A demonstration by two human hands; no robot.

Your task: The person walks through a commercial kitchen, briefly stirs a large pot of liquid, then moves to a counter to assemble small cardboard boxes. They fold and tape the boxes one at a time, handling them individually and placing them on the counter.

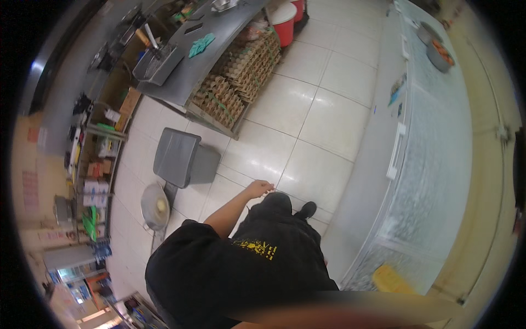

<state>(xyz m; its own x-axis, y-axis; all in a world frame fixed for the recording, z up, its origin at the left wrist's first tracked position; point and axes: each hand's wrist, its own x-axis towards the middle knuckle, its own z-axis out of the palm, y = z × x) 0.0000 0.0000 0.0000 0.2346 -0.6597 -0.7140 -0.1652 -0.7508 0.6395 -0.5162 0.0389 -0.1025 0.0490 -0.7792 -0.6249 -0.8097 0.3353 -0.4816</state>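
Observation:
My left hand [259, 189] hangs low over the tiled floor, in front of my dark trousers. Its fingers are curled in, with a small pale spot at the tips that is too small to name. Nearest to it is a grey lidded bin [178, 158]. Beside that bin stands a round metal pan [153, 213] with a pale yellowish thing in it. A blurred band of skin and dark cloth crosses the lower edge, close to the camera; my right hand itself does not show.
A white chest freezer [427, 181] runs along the right, bearing a yellow cloth [392, 279] and a pot of orange things [440, 56]. Stacked egg trays [241, 68] fill the shelf under a steel table [219, 24], where a green cloth [201, 45] lies. Shelves line the left.

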